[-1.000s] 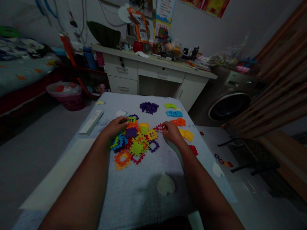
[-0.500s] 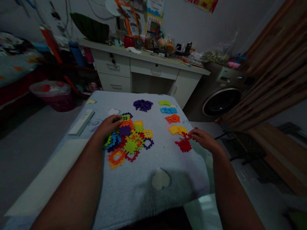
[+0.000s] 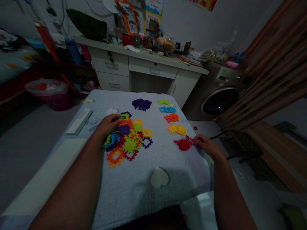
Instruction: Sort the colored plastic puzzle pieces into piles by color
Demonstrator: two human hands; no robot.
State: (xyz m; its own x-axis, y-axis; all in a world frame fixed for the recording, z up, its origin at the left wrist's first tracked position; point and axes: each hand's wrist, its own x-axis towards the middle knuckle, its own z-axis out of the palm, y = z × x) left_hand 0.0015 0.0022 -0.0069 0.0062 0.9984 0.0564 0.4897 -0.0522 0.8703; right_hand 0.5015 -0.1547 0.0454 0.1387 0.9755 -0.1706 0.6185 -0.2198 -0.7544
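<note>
Pinching red piece (image 3: 192,141), right hand (image 3: 205,144) has moved from beside mixed pile (image 3: 129,145) to red pile (image 3: 183,145), matching colours; left hand (image 3: 108,124) half-curled at mixed pile, hold unclear.

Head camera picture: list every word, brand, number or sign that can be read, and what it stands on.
Nothing reads clearly enough to quote.
Blue-and-yellow wall poster: characters, too small and blurred.
Red wall poster: cut off, too blurred.
Orange pouch: printing, too blurred.
Jar label: too small.
Long white box: faint marks, unreadable.
Toothed plastic pieces: no text visible.
</note>
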